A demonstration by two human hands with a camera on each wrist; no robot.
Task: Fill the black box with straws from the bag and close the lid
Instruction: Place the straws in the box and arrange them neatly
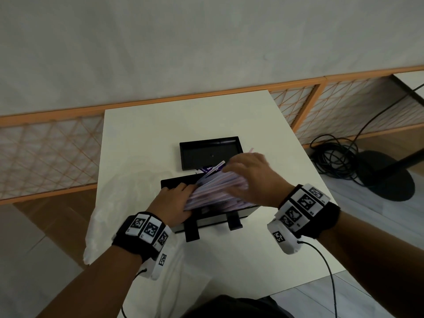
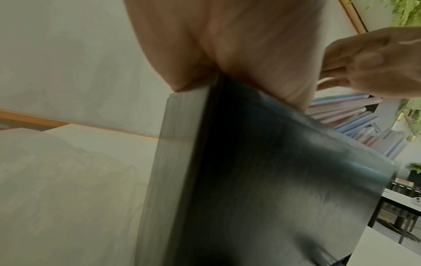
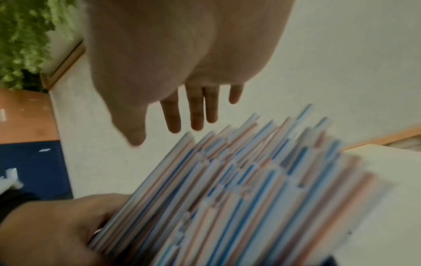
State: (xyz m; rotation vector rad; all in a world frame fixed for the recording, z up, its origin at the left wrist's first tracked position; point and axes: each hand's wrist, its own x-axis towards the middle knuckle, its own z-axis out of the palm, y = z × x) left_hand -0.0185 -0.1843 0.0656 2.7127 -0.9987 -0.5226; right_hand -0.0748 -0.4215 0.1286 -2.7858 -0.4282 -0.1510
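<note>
The open black box (image 1: 220,220) stands mid-table, piled with pink and blue striped straws (image 1: 218,191) that lie slanted and overhang its rim. My left hand (image 1: 174,203) cups the left end of the straws (image 3: 250,180), fingers on the far side and thumb on the near side, palm against the box wall (image 2: 273,180). My right hand (image 1: 250,177) is spread over the right part of the pile; its straight fingers (image 3: 196,111) hover just above the straws. The black lid (image 1: 210,152) lies upside down behind the box. The clear bag (image 1: 103,226) is crumpled at the table's left.
The white table (image 1: 263,260) has bare room in front of and right of the box. A purple printed label (image 1: 206,169) lies between lid and box. An orange-framed lattice screen (image 1: 57,152) runs behind the table. Black cables (image 1: 335,157) and a stand base (image 1: 387,177) are on the floor at right.
</note>
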